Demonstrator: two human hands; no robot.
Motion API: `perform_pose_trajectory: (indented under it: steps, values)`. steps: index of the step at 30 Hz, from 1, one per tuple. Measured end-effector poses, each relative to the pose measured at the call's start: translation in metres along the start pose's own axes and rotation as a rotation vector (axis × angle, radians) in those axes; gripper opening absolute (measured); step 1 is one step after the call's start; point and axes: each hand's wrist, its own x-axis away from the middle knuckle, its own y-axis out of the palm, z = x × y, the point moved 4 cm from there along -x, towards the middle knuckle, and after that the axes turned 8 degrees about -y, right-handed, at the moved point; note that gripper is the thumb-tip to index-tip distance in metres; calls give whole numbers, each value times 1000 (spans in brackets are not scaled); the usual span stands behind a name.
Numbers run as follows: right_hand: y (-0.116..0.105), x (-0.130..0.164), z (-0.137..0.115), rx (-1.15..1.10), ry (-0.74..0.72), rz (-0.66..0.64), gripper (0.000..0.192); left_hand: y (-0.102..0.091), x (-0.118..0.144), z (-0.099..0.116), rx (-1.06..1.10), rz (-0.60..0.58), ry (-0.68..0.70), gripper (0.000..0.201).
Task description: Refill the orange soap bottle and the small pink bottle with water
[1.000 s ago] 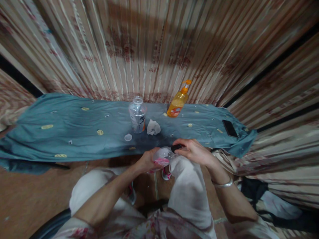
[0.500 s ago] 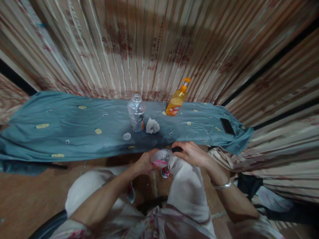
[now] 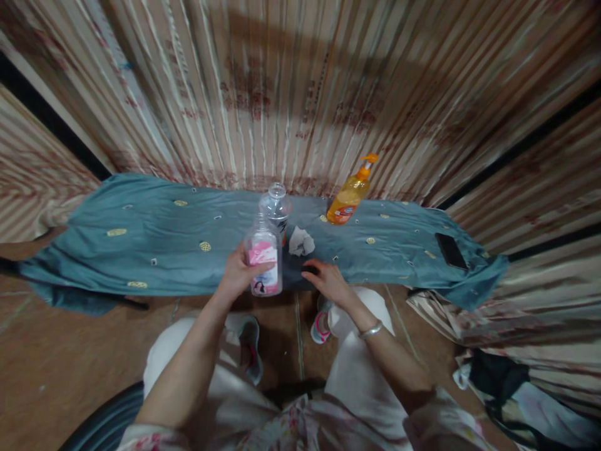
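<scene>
Seen from the head camera, the left hand (image 3: 241, 270) is wrapped around a clear plastic bottle with a pink label (image 3: 265, 263), fingers curled about its waist, holding it upright just above the near edge of the bench (image 3: 154, 232); its neck looks uncapped. The right hand (image 3: 328, 280) rests just right of that bottle, palm down on the bench's edge with fingers bent over a small dark cap (image 3: 310, 270); whether it pinches the cap or merely covers it cannot be told. The bench is draped in a smooth teal cloth dotted with small yellow oval motifs. Directly behind the pink-labelled bottle stands a second clear bottle (image 3: 276, 210), ribbed and round-shouldered, open at the top. A crumpled white tissue (image 3: 301, 242) lies right of the held bottle and a little behind it, and farther right stands an orange pump bottle (image 3: 350, 195). A flat black phone (image 3: 451, 250) lies far right. Striped, pleated curtains (image 3: 282, 94) hang behind.
</scene>
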Motion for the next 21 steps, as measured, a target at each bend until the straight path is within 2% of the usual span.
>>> perform_pose_trajectory:
  steps: [2, 4, 7, 11, 17, 21]
  values:
    - [24, -18, -21, 8, -89, -27, 29, -25, -12, 2, 94, 159, 10, 65]
    - [41, -37, -40, 39, -167, -32, 29, -42, -20, 2, 88, 315, 48, 67]
    - [58, -62, -55, 140, -158, -49, 34, -54, -24, 0, 28, 436, 103, 68]
    - [67, -76, -52, 263, -71, -79, 34, -50, -22, -3, 10, 417, 107, 65]
    - [80, -83, -44, 252, -69, -88, 28, -41, -19, 0, -5, 358, 95, 65]
    - [82, -72, -41, 227, -60, -51, 42, -38, -16, 2, 15, 347, 64, 68]
